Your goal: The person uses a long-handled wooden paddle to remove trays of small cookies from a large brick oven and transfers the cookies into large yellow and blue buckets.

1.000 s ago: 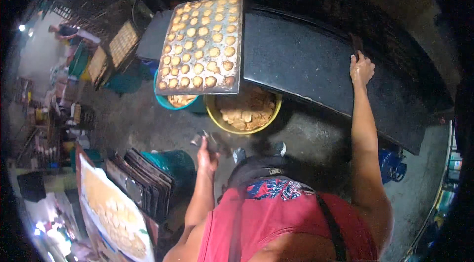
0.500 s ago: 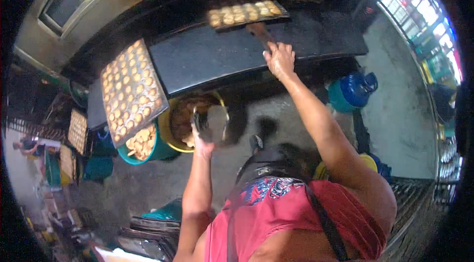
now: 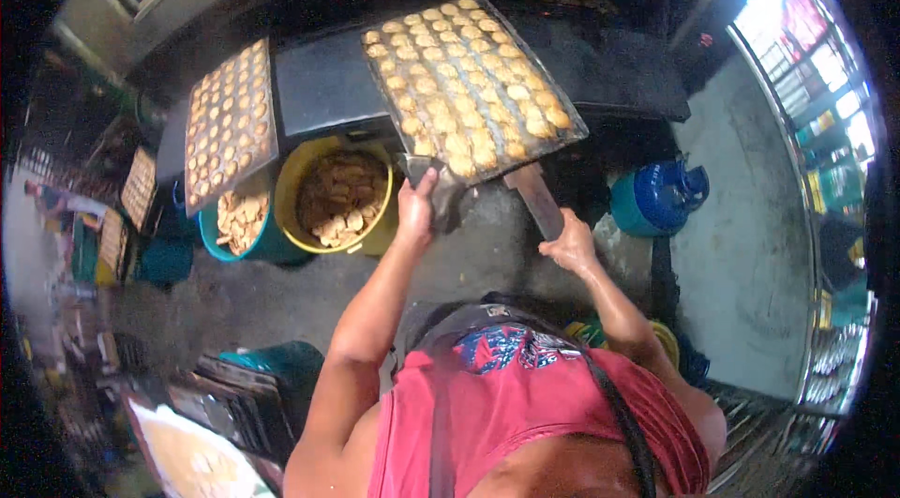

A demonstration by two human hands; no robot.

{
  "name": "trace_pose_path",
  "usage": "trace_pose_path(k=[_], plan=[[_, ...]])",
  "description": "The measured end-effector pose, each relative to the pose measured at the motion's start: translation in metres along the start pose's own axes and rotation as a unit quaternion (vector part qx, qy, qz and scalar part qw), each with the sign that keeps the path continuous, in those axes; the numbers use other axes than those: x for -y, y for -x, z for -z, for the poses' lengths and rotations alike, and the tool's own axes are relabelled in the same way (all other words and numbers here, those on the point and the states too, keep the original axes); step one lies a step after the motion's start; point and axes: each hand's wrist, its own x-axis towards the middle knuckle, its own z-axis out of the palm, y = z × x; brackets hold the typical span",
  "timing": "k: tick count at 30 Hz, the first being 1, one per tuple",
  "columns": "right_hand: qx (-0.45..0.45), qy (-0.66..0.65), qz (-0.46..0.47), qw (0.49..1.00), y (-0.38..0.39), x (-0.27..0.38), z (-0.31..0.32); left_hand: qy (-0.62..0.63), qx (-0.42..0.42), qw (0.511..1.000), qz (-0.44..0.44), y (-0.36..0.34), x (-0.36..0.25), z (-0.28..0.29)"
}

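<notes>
A dark metal baking tray (image 3: pixel 542 152) carrying rows of golden round biscuits (image 3: pixel 427 85) is tilted in front of me, over the front edge of the dark shelf. My left hand (image 3: pixel 415 205) is closed on a dark pad (image 3: pixel 448 188), which meets the tray's near left corner. A flat wooden paddle (image 3: pixel 537 202) reaches under the tray's near edge; my right hand (image 3: pixel 574 243) grips its near end. How far the paddle extends beneath the tray is hidden.
Another biscuit tray (image 3: pixel 272 137) leans at the left, above a teal tub (image 3: pixel 214 240) of biscuits. Beside it stands a yellow tub (image 3: pixel 382 228), also holding biscuits. A blue-and-teal gas cylinder (image 3: pixel 661 198) is at the right. Stacked dark trays (image 3: pixel 248 404) sit at lower left.
The biscuit tray has come out from the dark recess toward me on the paddle. My right hand has drawn back; my left hand with the pad has risen to the tray's corner.
</notes>
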Motion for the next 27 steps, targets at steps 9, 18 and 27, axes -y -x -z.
trace_pose_path(k=[9, 18, 27], plan=[[0.033, -0.066, 0.181, 0.981, -0.006, -0.017, 0.029, 0.015, -0.189, 0.98, 0.055, 0.106, -0.012, 0.046], [0.121, -0.033, 0.325, 0.937, -0.014, 0.151, 0.014, 0.13, -0.325, 0.927, -0.138, 0.2, -0.118, 0.139], [0.268, 0.009, 0.372, 0.889, -0.121, 0.153, 0.037, 0.126, -0.487, 0.855, -0.125, 0.195, -0.081, 0.091]])
